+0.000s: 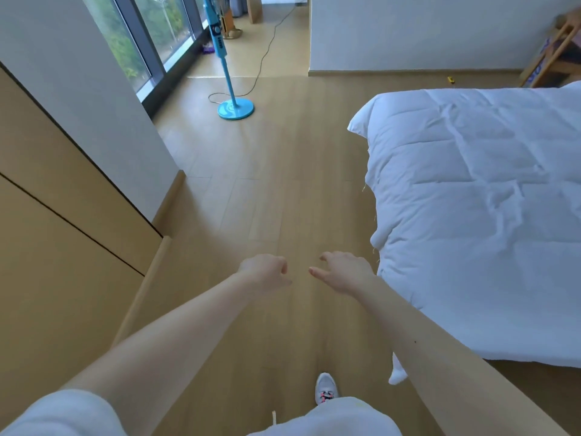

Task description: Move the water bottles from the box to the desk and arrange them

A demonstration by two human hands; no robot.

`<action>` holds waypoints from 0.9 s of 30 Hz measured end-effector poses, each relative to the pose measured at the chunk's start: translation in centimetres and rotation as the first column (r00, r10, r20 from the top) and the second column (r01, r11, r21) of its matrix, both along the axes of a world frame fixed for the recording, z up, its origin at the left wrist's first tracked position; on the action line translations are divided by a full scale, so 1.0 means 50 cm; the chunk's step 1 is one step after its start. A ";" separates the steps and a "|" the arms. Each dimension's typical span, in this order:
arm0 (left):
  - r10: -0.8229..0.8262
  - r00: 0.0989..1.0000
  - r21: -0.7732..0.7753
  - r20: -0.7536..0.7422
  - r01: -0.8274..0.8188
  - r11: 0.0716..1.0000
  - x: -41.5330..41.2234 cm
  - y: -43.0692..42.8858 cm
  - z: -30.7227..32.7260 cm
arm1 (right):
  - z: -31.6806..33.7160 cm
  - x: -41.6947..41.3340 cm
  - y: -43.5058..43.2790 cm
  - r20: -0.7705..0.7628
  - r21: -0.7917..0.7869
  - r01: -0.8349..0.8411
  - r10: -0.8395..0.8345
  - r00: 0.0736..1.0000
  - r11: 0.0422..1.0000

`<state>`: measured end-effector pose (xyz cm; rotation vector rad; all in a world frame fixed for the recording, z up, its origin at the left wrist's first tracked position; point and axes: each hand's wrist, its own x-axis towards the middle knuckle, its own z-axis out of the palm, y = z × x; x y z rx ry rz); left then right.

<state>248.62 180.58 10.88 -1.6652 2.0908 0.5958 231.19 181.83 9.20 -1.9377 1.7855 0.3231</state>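
A white quilted duvet [487, 199] covers the bed. Left of the bed runs a light wood plank floor [267, 184], and across it stand tan wooden wardrobe panels [63, 215]. Beyond the bed's far left corner, a turquoise pedestal fan [235, 108] stands on the floor beside a tall glass window [141, 36]. Behind the bed's far edge sits a slatted wooden rack [553, 48]. Just left of the bed's near side, a left hand [264, 273] and right hand [342, 272] reach over the floor.

Soft daylight from window [147, 36] — wide-angle bending, slight blur

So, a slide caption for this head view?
Both empty: left hand and right hand over floor; bed at right, fan ahead.
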 end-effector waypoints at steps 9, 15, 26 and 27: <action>0.041 0.999 0.076 0.012 -0.042 0.996 -0.090 -0.176 -0.020 | -0.031 -0.079 -0.190 0.015 0.080 -0.022 0.021 1.000 0.997; 0.040 0.999 0.088 0.015 -0.042 0.995 -0.084 -0.307 -0.044 | -0.050 -0.075 -0.314 0.003 0.099 -0.035 0.035 0.999 0.994; -0.047 0.997 0.017 -0.059 0.048 0.999 -0.049 -0.691 -0.026 | -0.007 -0.047 -0.638 -0.073 0.052 0.072 -0.068 0.995 0.996; -0.055 0.996 0.001 -0.066 0.055 0.998 -0.042 -0.726 -0.020 | 0.001 -0.042 -0.672 -0.073 0.042 0.081 -0.078 0.994 0.996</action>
